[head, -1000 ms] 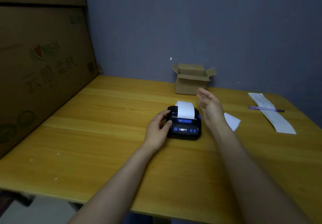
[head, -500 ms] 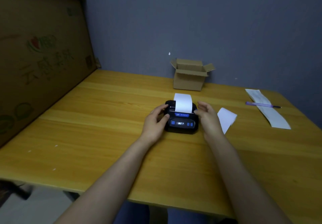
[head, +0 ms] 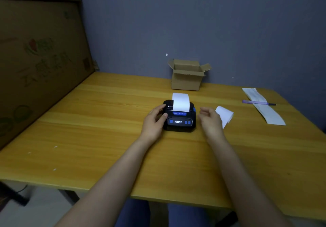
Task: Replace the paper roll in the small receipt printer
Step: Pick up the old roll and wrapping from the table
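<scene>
Head view looks down on a yellow wooden counter (head: 91, 131) set against a grey-blue wall. Near its middle sits the small black receipt printer (head: 180, 116), with blue buttons and a lit display on its front. A white strip of paper (head: 181, 102) curls up out of its top slot.

On the printer's left side, the left hand (head: 154, 120) has its grip closed on the casing: thumb on the front left corner, fingers touching the upper left edge. To the right of the printer, apart from it, the right hand (head: 210, 120) hangs just above the counter with its grip released, fingers loosely curled and holding nothing.

Just beyond the right hand, a loose white slip (head: 225, 115) lies on the counter, partly hidden by the hand. Farther right lies a long printed receipt (head: 264, 108), with a purple pen (head: 257, 102) across it. Behind the printer, against the wall, a small cardboard box (head: 187, 76) stands with its flaps open. A big printed carton (head: 38, 64) borders the counter's left side.
</scene>
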